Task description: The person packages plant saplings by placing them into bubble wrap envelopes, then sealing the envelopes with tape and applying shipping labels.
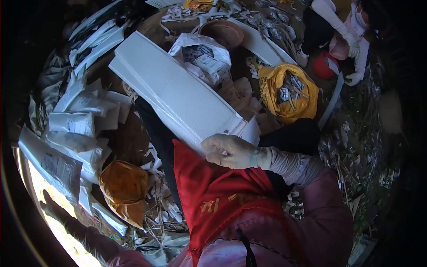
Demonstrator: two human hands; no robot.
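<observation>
My right hand (231, 151), in a pale work glove, is closed over the near end of a stack of long white bubble-lined mailers (178, 84). The stack slants across my lap. The fingers curl together, and what they hold, if anything, is hidden. My left hand (54, 207) stretches out at the lower left, dark against a bright patch, with its fingers apart and nothing visible in them. Just above it lies a white padded packet (55, 164) with a printed label.
White packets (73, 123) pile up at the left, above an orange-brown bag (123, 189). Beyond my lap stand a white sack (184, 44) of small pieces, a brown bowl (222, 33) and a yellow bag (271, 89). A gloved person (340, 26) sits at the upper right, near a red object (324, 66).
</observation>
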